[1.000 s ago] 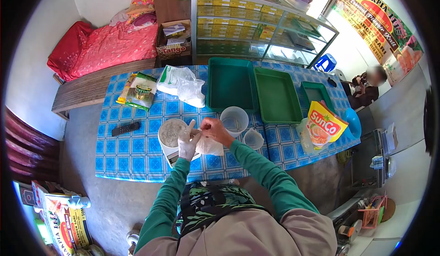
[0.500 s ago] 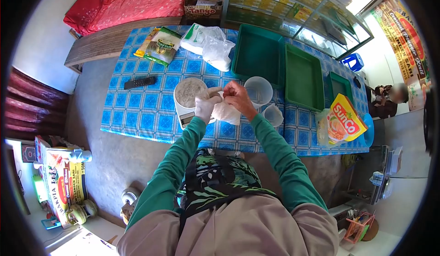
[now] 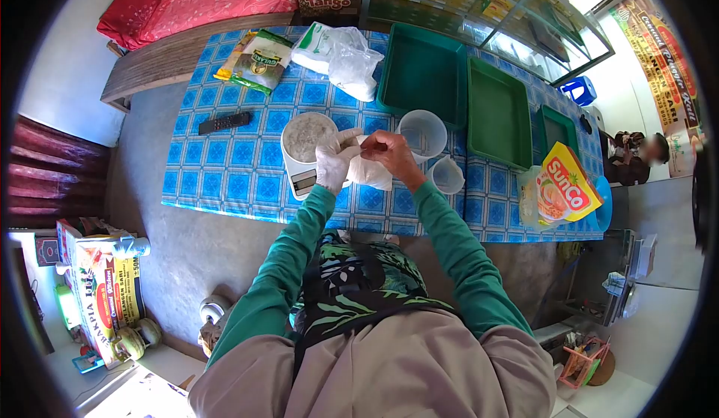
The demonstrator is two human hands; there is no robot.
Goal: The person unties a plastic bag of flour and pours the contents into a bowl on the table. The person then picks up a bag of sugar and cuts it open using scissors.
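White-gloved left hand (image 3: 334,159) and bare right hand (image 3: 392,156) meet at the top of a whitish, powder-filled plastic bag (image 3: 371,176) lying at the near side of the tabletop (image 3: 217,192). Right fingers curled, tips drawn together at the bag's neck; left thumb and fingers close opposite. Whether either pinches the film cannot be told. Likely trouble: a sharp tug could split the thin plastic and spill the contents; a bag slipping sideways could nudge the white digital scale (image 3: 301,184) just beside it, upsetting the reading. The scale's round white bowl (image 3: 284,145), holding pale grey-white material, sits close enough for a wrist to knock. To the right, a clear plastic tub (image 3: 432,146) and smaller translucent cup (image 3: 447,176) look light, easily tipped by the right forearm. Surface: blue-and-white checked covering, a black remote control (image 3: 224,123) at left; farther over, a green-and-yellow sugar packet (image 3: 264,62) and a deep green rectangular tray (image 3: 421,77). Beyond: grey concrete floor (image 3: 180,257), slatted wooden bench (image 3: 150,75), pink-red covered bed (image 3: 206,6), glass-fronted display case (image 3: 524,27) stacked with yellow boxes; a seated person (image 3: 623,169) at far right, beneath a printed banner (image 3: 653,66).
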